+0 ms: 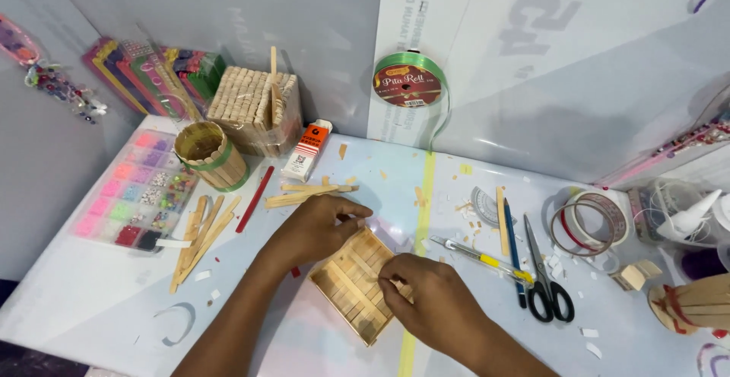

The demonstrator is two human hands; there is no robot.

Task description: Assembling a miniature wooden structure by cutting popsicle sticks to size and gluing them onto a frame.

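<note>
I see my left hand (315, 229) clamped on the far corner of the square ice-cream-stick tray (357, 278) at table centre, slats running diagonally, while my right hand (430, 301), the nearer one, pinches a stick on its near-right edge.

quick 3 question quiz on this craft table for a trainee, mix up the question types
1. True or false: both hands, left hand and right hand, touch the flat panel of wooden sticks.
2. Which lies right of the panel? A) black-handled scissors B) bead organiser box C) round stick-covered cup
3. Fill in: the ribbon spool leaning on the back wall holds ribbon of the colour ____.

Key
1. True: the left hand rests on its far edge and the right hand pinches at its near side.
2. A; the box and cup sit left.
3. Green.
</note>
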